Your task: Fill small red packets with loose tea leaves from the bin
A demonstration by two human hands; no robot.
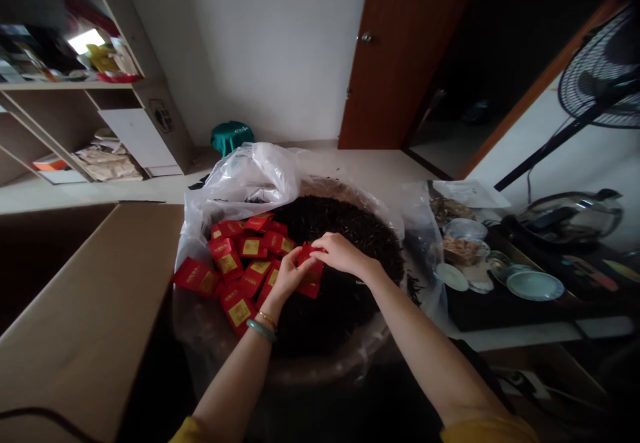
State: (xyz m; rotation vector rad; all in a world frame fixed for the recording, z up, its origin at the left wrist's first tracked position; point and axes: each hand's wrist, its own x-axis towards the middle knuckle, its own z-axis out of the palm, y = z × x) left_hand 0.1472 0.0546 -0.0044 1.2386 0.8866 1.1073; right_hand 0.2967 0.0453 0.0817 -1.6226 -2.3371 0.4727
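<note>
Red paper-like packet (311, 286), pinched by its top edge between the fingertips of both the left hand (289, 274) and right hand (341, 254), above loose dark tea-like leaves (345, 226) in a plastic liner (257, 173). A dozen or so matching packets (251, 248) lie heaped at left, seemingly done; the held one looks unfinished, much leaf remains. Alongside: cardboard box (85, 290) left, tea table (480, 315) right. Beyond: pale floor (345, 163), shelving (163, 113), brown door (395, 63), fan (600, 73).
</note>
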